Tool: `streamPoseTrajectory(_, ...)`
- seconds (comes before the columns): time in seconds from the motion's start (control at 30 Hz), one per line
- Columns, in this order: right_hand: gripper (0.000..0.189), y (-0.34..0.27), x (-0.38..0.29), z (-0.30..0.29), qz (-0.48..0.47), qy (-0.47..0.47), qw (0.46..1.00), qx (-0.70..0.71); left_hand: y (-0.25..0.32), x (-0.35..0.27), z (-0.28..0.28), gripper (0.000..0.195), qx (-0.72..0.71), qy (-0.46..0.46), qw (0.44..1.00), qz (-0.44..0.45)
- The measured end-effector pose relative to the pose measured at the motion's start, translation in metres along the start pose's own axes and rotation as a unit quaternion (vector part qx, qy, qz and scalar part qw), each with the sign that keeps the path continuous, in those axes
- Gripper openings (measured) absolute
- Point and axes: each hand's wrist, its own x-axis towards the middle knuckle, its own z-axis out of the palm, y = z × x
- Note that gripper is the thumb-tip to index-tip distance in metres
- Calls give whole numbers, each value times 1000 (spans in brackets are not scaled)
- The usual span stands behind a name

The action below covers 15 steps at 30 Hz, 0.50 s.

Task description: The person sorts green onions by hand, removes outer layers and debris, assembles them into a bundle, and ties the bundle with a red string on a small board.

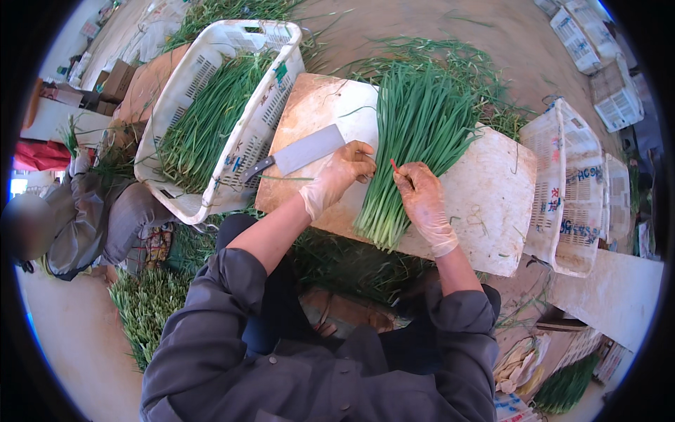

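A thick bundle of green garlic chives (422, 121) lies on a pale, stained board, its whitish stem ends toward me. My right hand (419, 190), in a thin soiled glove, rests at the bundle's right side and pinches a small red strip (394, 165) between thumb and fingers. Just left of the stems is my left hand (345, 171), gloved too, its fingers curled and apart with nothing seen in them. A cleaver (309, 150) with a dark handle lies flat on the board behind my left hand. Whether the strip runs around the bundle cannot be told.
A white plastic crate (253, 124) holding more chives leans by the board's left edge. Other white crates (559, 190) stand at the right. Loose leaves (453, 50) lie beyond the board (495, 205). Trimmed bundles (153, 306) sit lower left, near a seated person (87, 211).
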Motion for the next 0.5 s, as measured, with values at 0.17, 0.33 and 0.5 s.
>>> streamPoseTrajectory(0.17,9,26,-2,-11,66,3,994,92,6,5,25,34,10,-80,995,59)
streamPoseTrajectory(0.33,9,26,-15,-37,180,-36,968,174,13,-3,53,32,35,-136,985,98)
streamPoseTrajectory(0.5,9,33,-34,-40,174,-5,958,228,9,2,81,32,54,-124,990,42)
